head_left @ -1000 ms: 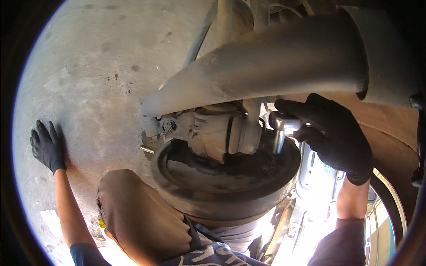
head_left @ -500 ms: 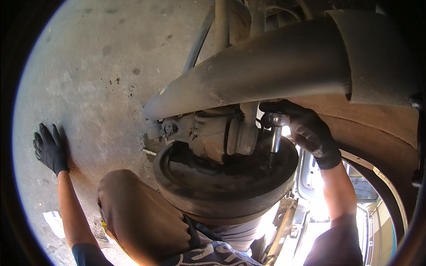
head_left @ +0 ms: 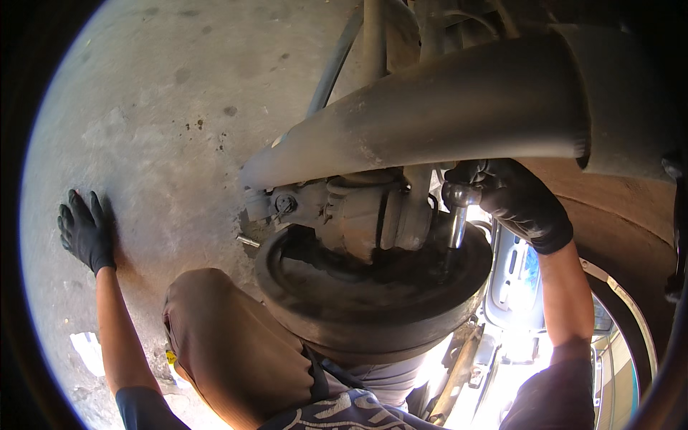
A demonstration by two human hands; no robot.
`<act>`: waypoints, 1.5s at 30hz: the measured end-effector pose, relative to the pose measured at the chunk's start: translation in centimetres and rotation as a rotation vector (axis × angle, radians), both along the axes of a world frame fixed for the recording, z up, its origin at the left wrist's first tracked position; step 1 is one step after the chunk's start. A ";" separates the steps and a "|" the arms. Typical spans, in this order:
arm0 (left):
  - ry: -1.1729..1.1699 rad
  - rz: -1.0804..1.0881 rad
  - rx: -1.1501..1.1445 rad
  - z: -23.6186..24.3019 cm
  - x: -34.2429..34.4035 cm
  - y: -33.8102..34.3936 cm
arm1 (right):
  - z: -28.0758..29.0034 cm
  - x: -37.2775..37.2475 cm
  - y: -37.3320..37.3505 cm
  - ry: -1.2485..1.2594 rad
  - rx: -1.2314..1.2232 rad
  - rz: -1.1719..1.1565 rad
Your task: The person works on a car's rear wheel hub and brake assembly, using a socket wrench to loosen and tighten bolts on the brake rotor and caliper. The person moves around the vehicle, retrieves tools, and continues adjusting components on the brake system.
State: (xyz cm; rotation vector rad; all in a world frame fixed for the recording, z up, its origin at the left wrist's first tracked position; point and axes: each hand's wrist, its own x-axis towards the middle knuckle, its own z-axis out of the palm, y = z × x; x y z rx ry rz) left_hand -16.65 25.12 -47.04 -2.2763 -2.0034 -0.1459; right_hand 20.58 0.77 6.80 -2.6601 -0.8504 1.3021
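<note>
My right hand (head_left: 527, 201), in a black glove, is closed round a ratchet wrench, whose dark round head (head_left: 459, 193) shows by the fingers. From that head a shiny long socket (head_left: 457, 228) points down at the inner face of a dark round brake drum (head_left: 373, 326). Whether the socket sits on a bolt is too dark to tell. Far to the left, my left hand (head_left: 87, 233), also gloved in black, rests on the concrete floor with fingers spread and nothing in it.
A thick dark tube-shaped beam (head_left: 430, 107) crosses just above my right hand. Left of the socket is a grimy metal housing (head_left: 362, 215). A small metal piece (head_left: 248, 241) sticks out near the drum's left side. My bent knee (head_left: 208, 315) is close to the drum.
My right hand and the ratchet appear slightly farther right, though the whole view has shifted that way too. The fingers now wrap differently round the ratchet. My left hand stays on the floor.
</note>
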 end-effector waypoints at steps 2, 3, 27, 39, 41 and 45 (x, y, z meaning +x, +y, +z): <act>0.008 0.002 0.012 -0.1 -0.1 0.0 | 0.3 -0.5 0.2 0.062 0.062 0.009; 0.040 0.004 0.002 -0.1 -0.1 0.0 | 0.7 -0.9 0.3 0.022 0.034 -0.001; 0.034 -0.004 0.031 -0.1 0.0 -0.1 | 2.2 -10.7 4.9 -0.858 -0.348 0.945; -0.002 0.011 0.040 -0.1 0.1 -0.1 | 1.0 -8.8 2.8 -1.015 -0.168 1.028; 0.017 0.011 0.036 -0.1 0.0 0.0 | 0.8 -8.7 2.4 -1.051 -0.184 0.999; 0.021 -0.001 0.026 -0.2 -0.1 0.1 | 0.5 -6.8 1.4 -1.025 -0.034 1.022</act>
